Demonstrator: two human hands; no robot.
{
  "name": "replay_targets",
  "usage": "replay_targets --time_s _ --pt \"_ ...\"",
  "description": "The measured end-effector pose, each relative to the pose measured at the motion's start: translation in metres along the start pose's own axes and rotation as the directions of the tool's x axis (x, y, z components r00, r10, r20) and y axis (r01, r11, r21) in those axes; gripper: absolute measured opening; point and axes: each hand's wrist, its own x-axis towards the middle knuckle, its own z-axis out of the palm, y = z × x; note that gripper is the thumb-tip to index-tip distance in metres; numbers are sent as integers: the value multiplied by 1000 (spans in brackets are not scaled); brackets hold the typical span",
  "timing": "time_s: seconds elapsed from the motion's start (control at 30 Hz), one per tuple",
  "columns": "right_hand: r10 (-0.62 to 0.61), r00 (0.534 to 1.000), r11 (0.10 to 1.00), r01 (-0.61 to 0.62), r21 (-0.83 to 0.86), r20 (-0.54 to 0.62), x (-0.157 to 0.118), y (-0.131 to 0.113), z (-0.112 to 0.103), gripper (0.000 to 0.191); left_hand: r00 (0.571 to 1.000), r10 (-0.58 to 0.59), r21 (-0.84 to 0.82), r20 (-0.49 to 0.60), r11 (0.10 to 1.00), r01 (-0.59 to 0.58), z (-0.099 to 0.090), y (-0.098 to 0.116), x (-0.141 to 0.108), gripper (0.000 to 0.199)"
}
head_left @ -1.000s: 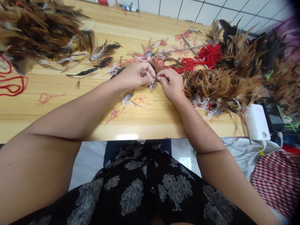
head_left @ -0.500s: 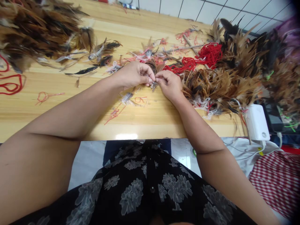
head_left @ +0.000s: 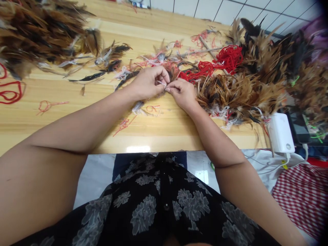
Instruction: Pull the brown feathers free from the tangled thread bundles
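Note:
Over the table, my left hand (head_left: 151,81) is closed, its thumb and fingers pinching a feather whose pale, quill-like end shows at the fingertips. A dark feather (head_left: 126,80) sticks out to the left behind this hand; whether it is the held one I cannot tell. Fingertips of my right hand (head_left: 182,93) pinch at the same pale end, touching the left fingers. Most of the held piece is hidden by the fingers. Just beyond the hands lie brown feathers and tangled red yarn (head_left: 205,70). Below my left hand rests a small feather tuft with white ties (head_left: 138,108).
Brown feather bundles (head_left: 238,97) pile up at the right, and another heap (head_left: 43,37) fills the far left. Red cord (head_left: 11,92) lies at the left edge. Thin sticks (head_left: 208,48) cross behind the yarn. A white charger (head_left: 282,133) stands near the right corner.
The small feather end that showed below my fingertips is out of sight, and a pale strand shows above them. A dark feather now shows left of my left hand. Both hands stay together.

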Motion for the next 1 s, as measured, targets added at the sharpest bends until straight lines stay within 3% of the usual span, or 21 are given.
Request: replay_targets --time_s 0.3,0.47,0.63,0.8,1.0 --pt "50 996 989 -41 139 -67 3 7 4 16 964 249 339 -96 919 -203 5 -20 5 12" --pt "127 985 967 -97 236 -119 7 21 6 34 949 312 401 -51 876 -267 1 -23 4 13" --pt "67 987 982 -38 186 -148 8 26 8 27 928 370 425 -30 845 -324 1 -22 0 18" --pt "17 996 996 -9 93 -82 6 17 6 18 949 316 411 -17 867 -281 -2 -17 -1 18" --pt "22 998 998 -18 67 -54 5 5 1 29 980 194 336 -34 926 -171 -3 -7 1 25"
